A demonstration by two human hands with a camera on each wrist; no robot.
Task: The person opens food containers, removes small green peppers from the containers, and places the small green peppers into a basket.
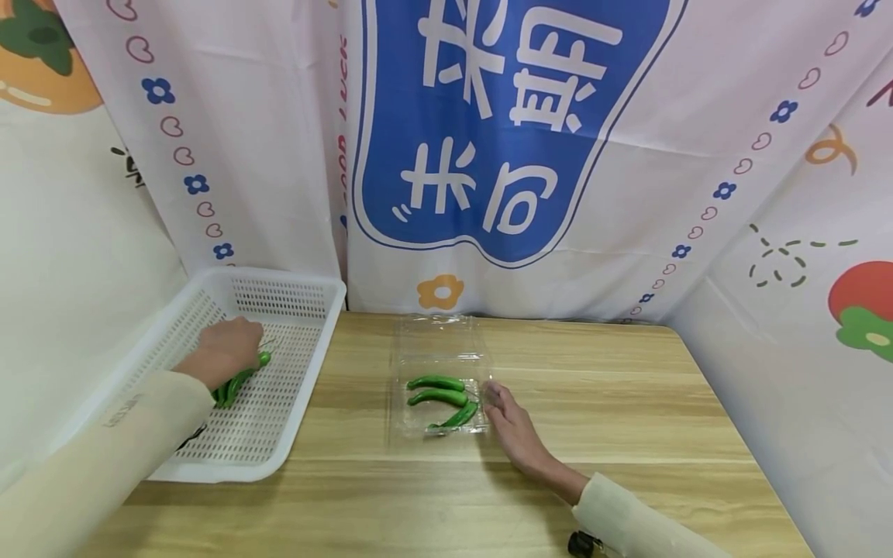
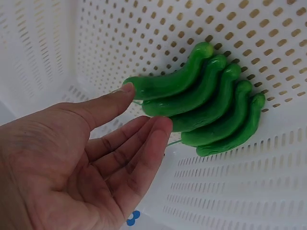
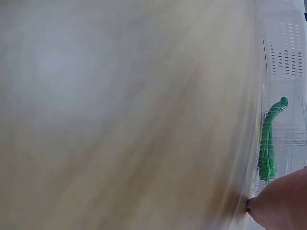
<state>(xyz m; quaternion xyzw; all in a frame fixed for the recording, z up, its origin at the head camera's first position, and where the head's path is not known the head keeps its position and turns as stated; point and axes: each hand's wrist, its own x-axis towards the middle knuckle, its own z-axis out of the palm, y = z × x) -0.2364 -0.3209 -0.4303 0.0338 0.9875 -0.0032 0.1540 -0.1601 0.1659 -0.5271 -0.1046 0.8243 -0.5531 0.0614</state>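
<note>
My left hand (image 1: 233, 345) reaches into a white perforated plastic basket (image 1: 328, 325), over several curved green chili peppers (image 2: 206, 105) lying side by side. In the left wrist view, the thumb (image 2: 112, 100) of this hand is at the end of the outermost pepper, and the fingertips are apart from the thumb with nothing pinched between. On the table, an open clear plastic box (image 1: 418, 418) holds three more green chili peppers (image 1: 439, 398). The right hand (image 1: 516, 430) rests against the box's right side. In the right wrist view, only a fingertip (image 3: 283, 201) shows at the box edge.
The box's clear lid (image 1: 439, 333) is folded back toward the printed cloth (image 1: 593, 287) hanging behind the wood-grain table (image 1: 614, 418). More cloth hangs on both sides. The basket stands at the table's left, a dark object (image 1: 190, 438) partly visible by its near side.
</note>
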